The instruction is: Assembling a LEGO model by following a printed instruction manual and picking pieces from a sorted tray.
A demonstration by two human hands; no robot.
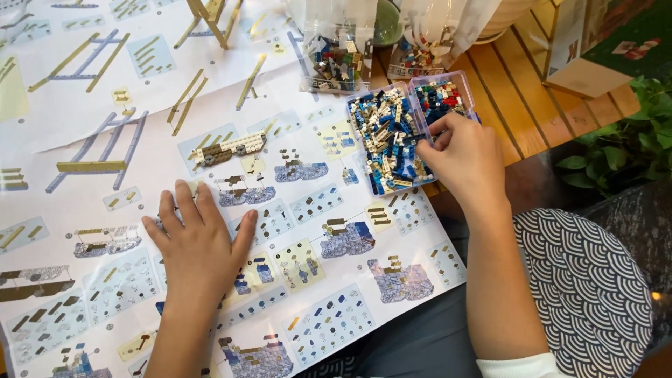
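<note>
Clear plastic, two shallow trays side by side: the larger tray [389,140] is heaped with small blue, tan and white bricks, and the smaller tray [442,94], touching its far right side, holds red, blue and dark ones. The right hand [465,157] sits on the near right corner of the larger tray, fingers [435,133] curled together as if pinching at a piece; whether a brick is actually between them cannot be told. The left hand [199,238] lies well to the left of the larger tray, flat on the big printed instruction sheet [301,210], fingers spread and pressing the paper down. A small half-built piece [229,148] rests on the sheet left of the larger tray. Just beyond the trays stand two clear bags of bricks [336,49]. Risks, as judged: the larger tray overhangs the sheet's edge onto the slatted wooden worktop [518,105], close to its near edge, so a push from the right wrist could tip it and scatter bricks into the lap or between the slats. The heap stands above the rim, so digging could flick pieces out. If the left hand lifts, the sheet, hanging off the worktop's near edge, may slide.
</note>
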